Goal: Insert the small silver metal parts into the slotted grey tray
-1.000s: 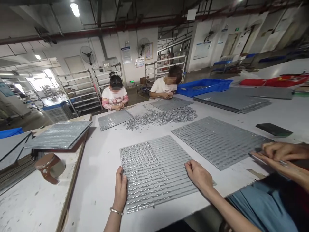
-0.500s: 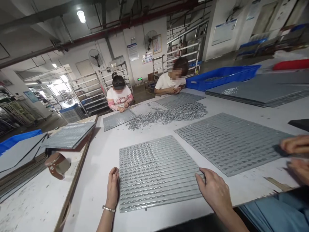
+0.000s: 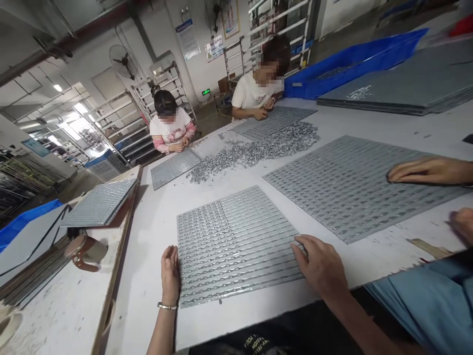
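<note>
A square grey grooved board (image 3: pixel 236 246) lies flat on the white table in front of me. Rows of small shiny metal pieces fill its left part and reach further right along the lower rows. My left hand (image 3: pixel 170 276), a silver bangle at its wrist, presses along the board's left edge with fingers close together. At the opposite edge, my right hand (image 3: pixel 320 261) grips the rim near the corner with thumb and fingers. To the right, a co-worker's hand (image 3: pixel 424 170) rests over a second grooved board (image 3: pixel 347 192), which also carries metal pieces.
A heap of small metal pieces (image 3: pixel 254 150) lies mid-table. Two people sit across, each at a grooved board. A blue tray (image 3: pixel 347 69) and stacked grey boards (image 3: pixel 391 84) are at the back right. On the left side table stand a brown-handled mug (image 3: pixel 84 251) and more boards (image 3: pixel 98 202).
My view has tilted down and moved slightly. Both my hands stay at the board's edges. The co-worker's hand on the right has moved over the second board, and the dark thing it held is gone.
</note>
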Demonstrator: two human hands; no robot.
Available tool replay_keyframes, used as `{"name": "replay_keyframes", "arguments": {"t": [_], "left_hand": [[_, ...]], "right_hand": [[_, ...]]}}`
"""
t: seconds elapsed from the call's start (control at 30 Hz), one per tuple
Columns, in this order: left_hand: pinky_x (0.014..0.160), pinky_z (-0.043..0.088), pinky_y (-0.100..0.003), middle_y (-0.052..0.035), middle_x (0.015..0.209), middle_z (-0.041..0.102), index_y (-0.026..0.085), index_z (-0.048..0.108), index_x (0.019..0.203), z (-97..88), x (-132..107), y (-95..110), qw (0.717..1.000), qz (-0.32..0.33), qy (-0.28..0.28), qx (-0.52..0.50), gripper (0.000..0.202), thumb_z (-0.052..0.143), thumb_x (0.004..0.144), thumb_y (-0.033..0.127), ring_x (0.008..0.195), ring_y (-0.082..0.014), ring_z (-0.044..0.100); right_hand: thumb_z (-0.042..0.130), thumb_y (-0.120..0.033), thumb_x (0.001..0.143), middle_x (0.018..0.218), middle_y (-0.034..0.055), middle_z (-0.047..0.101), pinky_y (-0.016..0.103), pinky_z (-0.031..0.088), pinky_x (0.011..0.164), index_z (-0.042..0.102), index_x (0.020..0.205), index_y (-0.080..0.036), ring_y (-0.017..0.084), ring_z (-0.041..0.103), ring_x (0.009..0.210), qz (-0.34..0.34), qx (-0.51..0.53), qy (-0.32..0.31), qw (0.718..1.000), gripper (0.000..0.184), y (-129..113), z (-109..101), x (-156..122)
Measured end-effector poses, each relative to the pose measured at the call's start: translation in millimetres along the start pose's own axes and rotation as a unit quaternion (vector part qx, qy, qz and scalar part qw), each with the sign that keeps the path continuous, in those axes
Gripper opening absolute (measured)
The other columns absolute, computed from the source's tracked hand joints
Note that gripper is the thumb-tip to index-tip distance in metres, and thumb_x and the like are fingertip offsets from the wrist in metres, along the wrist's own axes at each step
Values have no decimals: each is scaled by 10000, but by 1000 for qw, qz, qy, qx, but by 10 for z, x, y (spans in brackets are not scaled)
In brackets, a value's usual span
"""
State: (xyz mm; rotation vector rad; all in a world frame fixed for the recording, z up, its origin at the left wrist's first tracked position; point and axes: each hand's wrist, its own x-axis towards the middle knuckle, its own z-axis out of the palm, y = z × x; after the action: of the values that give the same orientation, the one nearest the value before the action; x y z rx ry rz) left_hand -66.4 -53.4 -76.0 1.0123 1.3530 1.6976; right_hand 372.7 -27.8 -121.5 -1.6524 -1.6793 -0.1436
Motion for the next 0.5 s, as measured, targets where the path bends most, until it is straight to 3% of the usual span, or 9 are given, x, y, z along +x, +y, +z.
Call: {"name": "replay_keyframes", "arguments": {"t": [0.2, 0.4, 0.5], "left_hand": [[1218, 315, -449, -106, 1556, 485, 301, 546, 1372, 23, 50, 14, 999, 0, -20, 34, 537, 548, 944, 626, 1448, -266, 460], [1235, 283, -427, -95, 1547, 481, 304, 551, 1370, 55, 351, -29, 998, 1, -50, 46, 521, 556, 950, 614, 1454, -247, 443], [1219, 310, -449, -111, 1505, 504, 270, 571, 1340, 79, 468, -70, 999, -8, -29, 14, 562, 555, 929, 653, 1413, -261, 483]], "right_hand": [[471, -360, 985, 1180, 151, 730, 456, 499, 1012, 720, 1060, -174, 305, 667, 1091, 30, 38, -51, 998, 320, -24, -81, 14], [407, -396, 1016, 1330, 149, 686, 488, 500, 985, 663, 1226, -162, 323, 636, 1192, 38, 7, -103, 994, 405, -85, -98, 43], [372, -423, 1029, 1347, 147, 679, 486, 497, 996, 604, 1313, -152, 315, 617, 1234, 55, 9, -112, 992, 456, -71, -81, 34]]}}
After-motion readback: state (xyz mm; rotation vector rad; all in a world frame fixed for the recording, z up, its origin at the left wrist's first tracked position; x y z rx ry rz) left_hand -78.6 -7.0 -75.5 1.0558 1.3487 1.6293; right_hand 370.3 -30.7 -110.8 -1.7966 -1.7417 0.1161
